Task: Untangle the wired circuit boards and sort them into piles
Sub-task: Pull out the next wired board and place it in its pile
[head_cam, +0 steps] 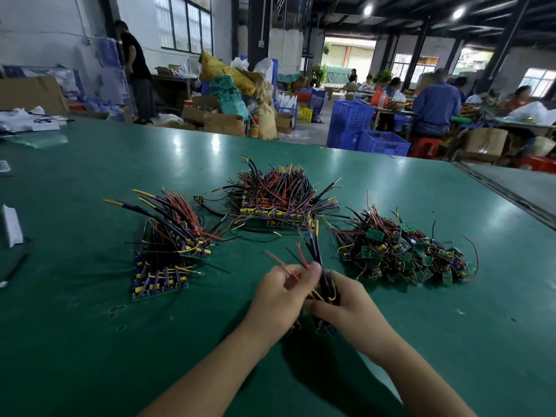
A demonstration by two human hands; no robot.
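2 bare hands meet low over a green counter (90, 341), the left hand (278, 299) and right hand (346, 311) both closed around a small cluster of wired circuit boards (323, 284). Its black, red and yellow leads fan upward past the left thumb, while the boards themselves sit mostly hidden between the palms.

Beyond the hands lie 3 heaps. At left, a stacked pile (164, 260) of boards rests in neat rows, its long leads swept up and away. Farther back in the centre, a second orderly pile (276, 200) bristles with red and black wire. At right, a loose tangle (403, 254) of small green boards and crossed wires looks like the unsorted stock, judging by its disorder.

Each unit appears light, with a stiff little board and springy, flexible leads that snag on their neighbours. Soldered joints and ring terminals are likely fragile, so the safer hold is probably the board edge, with wires eased free rather than yanked.

At the far side of the workshop, blue plastic crates (361, 127), cardboard boxes and stuffed sacks crowd the floor, and other workers sit at benches under bright windows.
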